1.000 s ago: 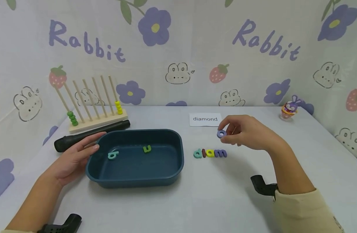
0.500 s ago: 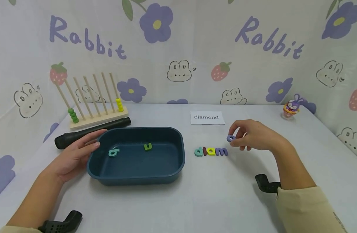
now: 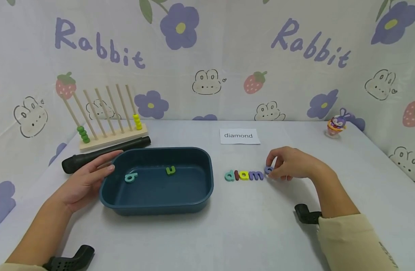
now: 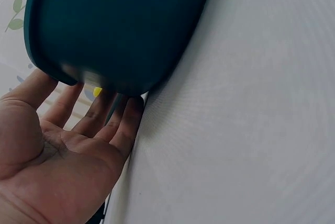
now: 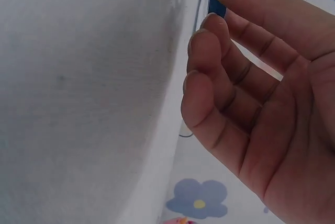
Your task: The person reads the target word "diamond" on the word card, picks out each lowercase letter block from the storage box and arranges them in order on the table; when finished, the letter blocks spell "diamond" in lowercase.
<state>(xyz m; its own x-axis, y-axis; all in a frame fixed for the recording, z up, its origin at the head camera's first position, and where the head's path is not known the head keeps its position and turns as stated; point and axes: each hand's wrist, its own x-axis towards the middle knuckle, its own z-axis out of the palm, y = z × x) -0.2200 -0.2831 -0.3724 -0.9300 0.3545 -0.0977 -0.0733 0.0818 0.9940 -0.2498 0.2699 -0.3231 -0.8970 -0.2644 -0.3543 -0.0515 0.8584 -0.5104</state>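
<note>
Head view: right hand pinches purple o, right of centre; left hand, fingers extended, touches blue tray, centre-left.

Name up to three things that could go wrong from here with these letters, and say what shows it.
1. The right grip holds the purple "o" close beside the purple "m"; lowering it might nudge the row.
2. In the tray, the green letter looks like a "u"; since the card reads "diamond", an "n" might get laid upside down.
3. The left grip is against the tray's far end from the row; a push could slide it into the letters.
</note>
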